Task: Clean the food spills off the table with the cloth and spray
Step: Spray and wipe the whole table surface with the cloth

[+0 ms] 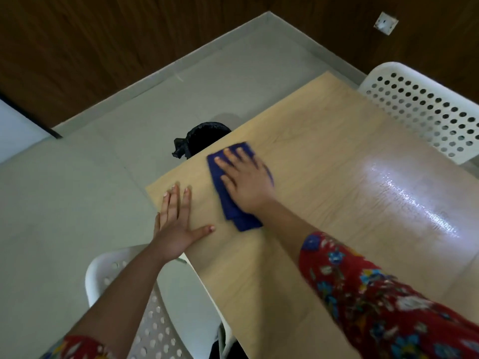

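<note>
Both hands lie flat: right hand (pixel 245 181) presses the crumpled blue cloth (pixel 234 187), left hand (pixel 176 224) on the table (pixel 324 177).

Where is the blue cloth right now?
In the head view, the blue cloth lies on the table near its left edge, under the right hand, beside the left hand.

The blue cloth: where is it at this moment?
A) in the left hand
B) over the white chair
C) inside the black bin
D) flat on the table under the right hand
D: the right hand presses the blue cloth flat on the table; the left hand holds nothing.
</note>
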